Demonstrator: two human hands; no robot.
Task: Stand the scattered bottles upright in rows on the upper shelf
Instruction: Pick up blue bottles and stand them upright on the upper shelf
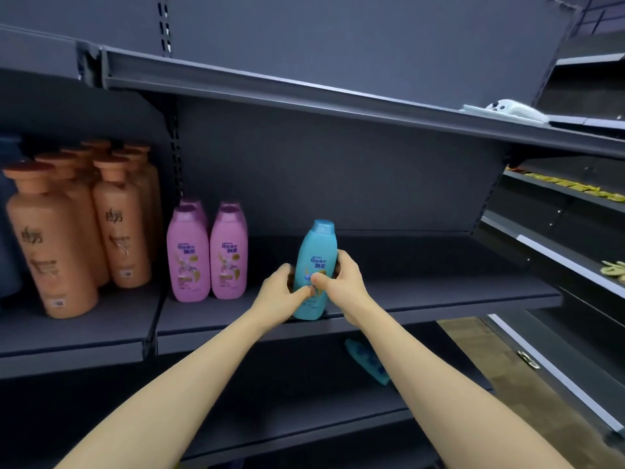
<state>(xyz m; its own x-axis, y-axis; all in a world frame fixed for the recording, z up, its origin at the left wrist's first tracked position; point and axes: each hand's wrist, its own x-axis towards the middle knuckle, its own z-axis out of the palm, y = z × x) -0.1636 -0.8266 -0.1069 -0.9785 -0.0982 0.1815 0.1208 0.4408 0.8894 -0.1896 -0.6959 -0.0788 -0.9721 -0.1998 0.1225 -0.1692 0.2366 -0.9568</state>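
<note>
Teal bottle (315,269) upright near front edge of upper shelf (422,292), long axis vertical. Left hand (282,292) and right hand (341,282) grip opposite flanks, thumbs across label. Pink bottles (208,255) to left, clear gap between. Second teal bottle (367,360) lies flat on lower shelf, under right forearm.

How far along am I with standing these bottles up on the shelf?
Done: the pink bottles stand upright side by side at the left of the upper shelf. In hand: your left hand and right hand grip a teal Rejoice bottle, upright near the shelf's front edge. Left: a second teal bottle lies on the lower shelf, partly behind your right forearm.
</note>
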